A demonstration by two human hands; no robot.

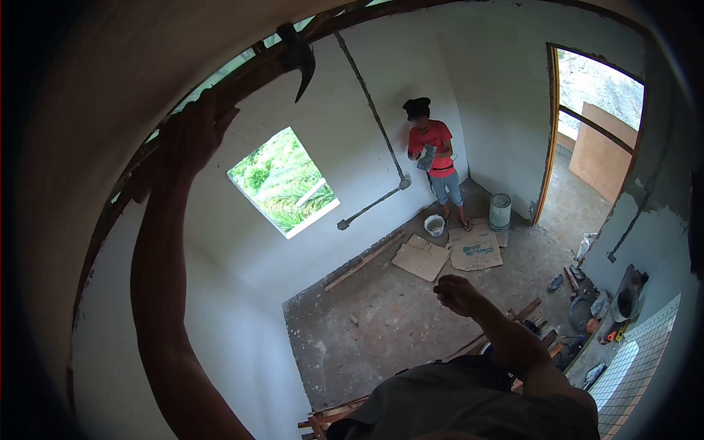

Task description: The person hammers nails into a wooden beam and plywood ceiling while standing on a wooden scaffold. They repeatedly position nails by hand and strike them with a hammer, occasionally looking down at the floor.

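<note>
Raised at the upper left, my left hand (194,136) is closed around the handle of a claw hammer (297,59). The hammer's head points away from me, with its curved claw turned down, close to the roof timbers (345,22). Lower and to the right, my right hand (458,295) is held out in front of my body with its fingers curled closed. Whatever is inside those fingers, if anything, is too small or hidden to make out.
Far below, a person in a red shirt (433,147) stands by the wall, near a white bucket (434,225), a tall container (500,211) and flattened cardboard (475,246). A window opening (286,180) and doorway (594,139) pierce the walls. Tools and lumber lie lower right.
</note>
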